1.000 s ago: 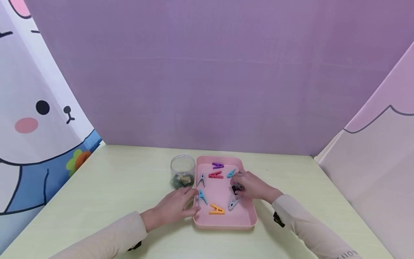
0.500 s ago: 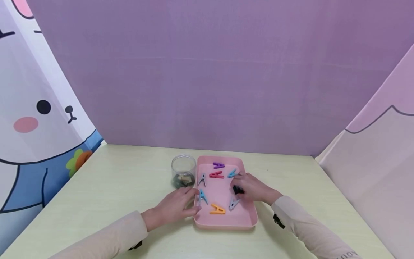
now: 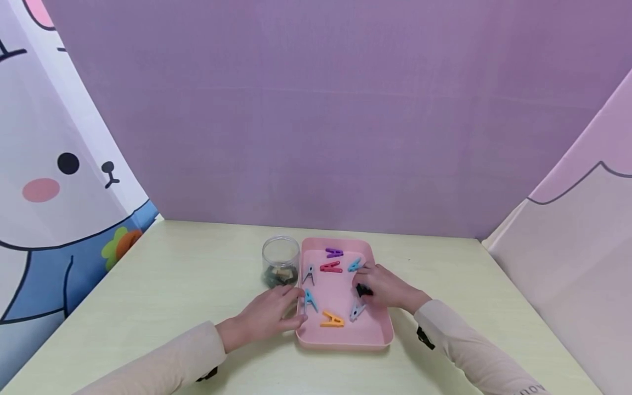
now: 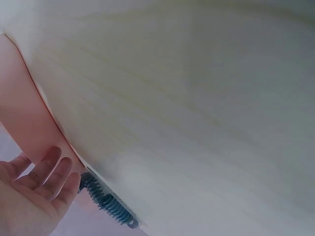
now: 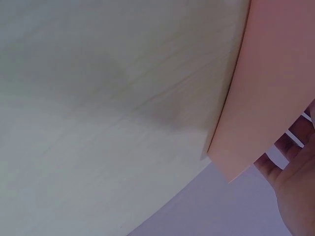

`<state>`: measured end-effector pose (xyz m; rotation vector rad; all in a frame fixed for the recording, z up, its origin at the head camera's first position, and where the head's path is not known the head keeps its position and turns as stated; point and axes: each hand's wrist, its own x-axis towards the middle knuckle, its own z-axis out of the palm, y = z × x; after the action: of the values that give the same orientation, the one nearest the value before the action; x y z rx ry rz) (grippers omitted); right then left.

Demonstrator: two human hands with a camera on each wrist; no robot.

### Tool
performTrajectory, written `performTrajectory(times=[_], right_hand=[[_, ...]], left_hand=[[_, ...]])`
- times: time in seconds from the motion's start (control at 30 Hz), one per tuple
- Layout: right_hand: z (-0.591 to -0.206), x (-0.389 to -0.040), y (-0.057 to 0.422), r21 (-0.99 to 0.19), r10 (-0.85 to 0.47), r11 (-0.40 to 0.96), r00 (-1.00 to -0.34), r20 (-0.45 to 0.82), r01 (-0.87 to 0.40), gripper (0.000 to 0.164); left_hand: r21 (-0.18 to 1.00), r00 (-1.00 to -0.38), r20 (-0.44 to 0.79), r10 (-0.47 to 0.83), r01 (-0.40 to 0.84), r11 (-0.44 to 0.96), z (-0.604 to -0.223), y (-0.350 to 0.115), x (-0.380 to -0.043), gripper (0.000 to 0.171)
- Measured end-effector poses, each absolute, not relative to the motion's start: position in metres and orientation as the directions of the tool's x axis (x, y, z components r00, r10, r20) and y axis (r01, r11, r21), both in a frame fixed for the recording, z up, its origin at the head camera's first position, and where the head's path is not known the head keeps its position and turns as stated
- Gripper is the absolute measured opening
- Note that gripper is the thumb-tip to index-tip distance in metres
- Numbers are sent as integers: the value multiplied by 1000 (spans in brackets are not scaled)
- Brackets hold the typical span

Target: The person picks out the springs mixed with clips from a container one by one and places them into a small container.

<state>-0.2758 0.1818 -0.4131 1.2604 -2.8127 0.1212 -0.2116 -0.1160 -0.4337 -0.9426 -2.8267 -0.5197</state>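
Observation:
A pink tray (image 3: 340,340) holds several spread-out spring clothes pegs. My left hand (image 3: 264,314) rests at its left wall, fingers relaxed, fingertips and thumb at the rim, close to a blue peg (image 3: 310,299). In the left wrist view, the fingers of my left hand (image 4: 37,191) are loosely bent and hold nothing. Over the right wall my right hand (image 3: 387,286) reaches into the tray, thumb and fingers curled round a small black clip (image 3: 364,289), partly hidden by them. A pale grey peg (image 3: 356,311) lies just below this hand, a light-blue peg (image 3: 354,264) just above.
A clear round jar (image 3: 280,253) with dark pieces at its bottom stands against the tray's left side. Purple (image 3: 334,252), red (image 3: 331,266), dark-grey (image 3: 309,273) and orange pegs (image 3: 332,319) lie in the tray. A purple cloth wall (image 3: 316,137) rises behind the table.
The right fingers have shifted slightly around the black clip, which stays at the same spot in the tray. My left hand keeps its place at the rim.

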Motion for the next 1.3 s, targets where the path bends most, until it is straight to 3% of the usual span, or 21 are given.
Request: performTrajectory(times=[0.4, 0.73, 1.3], right_hand=[[-401, -277, 178, -26, -761, 638, -635, 131, -770, 21], [-384, -282, 166, 7, -800, 581, -569, 192, -814, 23], [-357, -288, 127, 37, -793, 601, -589, 152, -799, 26]], left_hand=[[283, -802, 198, 563, 597, 751, -432, -115, -210, 48], [286, -810, 182, 557, 586, 758, -431, -115, -210, 50], [277, -806, 184, 562, 591, 757, -431, -117, -210, 50]])
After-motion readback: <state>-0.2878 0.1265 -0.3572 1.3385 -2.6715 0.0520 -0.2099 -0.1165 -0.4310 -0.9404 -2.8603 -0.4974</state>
